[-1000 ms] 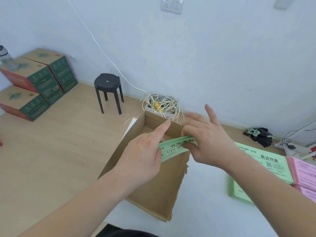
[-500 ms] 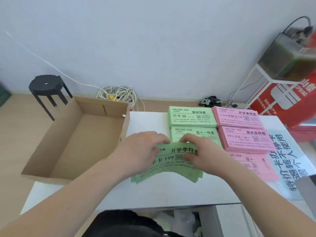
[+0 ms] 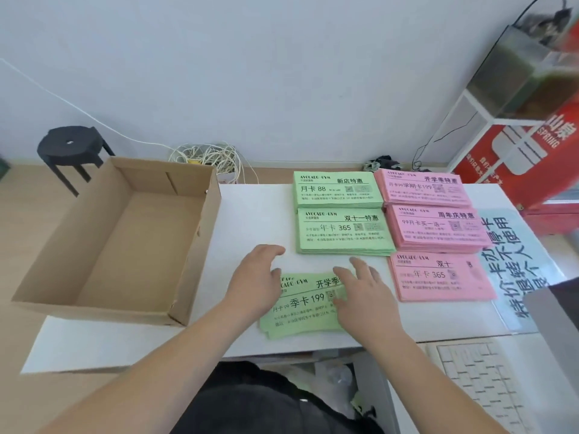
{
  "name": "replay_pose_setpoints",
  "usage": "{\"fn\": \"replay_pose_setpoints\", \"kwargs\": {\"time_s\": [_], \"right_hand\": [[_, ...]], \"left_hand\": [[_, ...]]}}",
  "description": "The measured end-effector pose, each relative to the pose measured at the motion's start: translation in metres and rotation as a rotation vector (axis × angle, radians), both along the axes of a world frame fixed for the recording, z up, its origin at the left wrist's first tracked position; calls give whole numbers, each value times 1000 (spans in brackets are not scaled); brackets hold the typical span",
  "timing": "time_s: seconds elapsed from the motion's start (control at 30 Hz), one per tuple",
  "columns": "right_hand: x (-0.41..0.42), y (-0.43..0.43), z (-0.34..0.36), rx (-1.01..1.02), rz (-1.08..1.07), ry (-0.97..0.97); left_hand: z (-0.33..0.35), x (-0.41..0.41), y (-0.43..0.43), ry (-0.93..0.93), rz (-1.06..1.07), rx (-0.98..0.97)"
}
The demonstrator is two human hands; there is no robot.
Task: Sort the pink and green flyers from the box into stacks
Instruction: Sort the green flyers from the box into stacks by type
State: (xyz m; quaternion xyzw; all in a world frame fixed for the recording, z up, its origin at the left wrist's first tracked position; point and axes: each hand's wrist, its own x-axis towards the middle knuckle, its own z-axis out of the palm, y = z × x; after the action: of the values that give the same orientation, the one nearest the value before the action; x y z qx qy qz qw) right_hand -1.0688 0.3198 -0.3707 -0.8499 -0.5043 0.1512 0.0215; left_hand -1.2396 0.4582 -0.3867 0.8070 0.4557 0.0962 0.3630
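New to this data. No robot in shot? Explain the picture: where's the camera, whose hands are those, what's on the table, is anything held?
There is no robot here. A person works with bare hands, and the single view comes from a wide-angle camera on their head, looking forward and down. The arms entering from the bottom are therefore the wearer's own: left hand and right hand.

On the white table lie sorted flyers: a far green stack, a middle green stack, and beside them a far pink stack, a middle pink stack and a near pink stack. Closest to the person is a near green stack, slightly fanned out. Both hands rest on it with fingers straight, and nothing is gripped.

The cardboard box on the left looks empty. A keyboard shows at lower right.
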Motion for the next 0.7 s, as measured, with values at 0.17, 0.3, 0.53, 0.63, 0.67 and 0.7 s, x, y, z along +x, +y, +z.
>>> {"fn": "replay_pose_setpoints", "kwargs": {"time_s": [0.17,0.3,0.53,0.63,0.67,0.7], "right_hand": [[-31,3,-13,45,-18,287],[-36,12,-12,12,-42,302],[-40,19,0,-90,-56,348],[-35,24,5,-71,-116,418],[-32,25,4,-42,-156,446],[-29,25,1,-25,-196,468]], "left_hand": [[4,-48,-53,-185,312,-349],[3,-45,-76,-333,502,-578],[12,-45,-85,-332,496,-566],[17,-42,-94,-335,327,-525],[17,-40,-99,-334,261,-563],[16,-40,-104,-336,205,-618]]}}
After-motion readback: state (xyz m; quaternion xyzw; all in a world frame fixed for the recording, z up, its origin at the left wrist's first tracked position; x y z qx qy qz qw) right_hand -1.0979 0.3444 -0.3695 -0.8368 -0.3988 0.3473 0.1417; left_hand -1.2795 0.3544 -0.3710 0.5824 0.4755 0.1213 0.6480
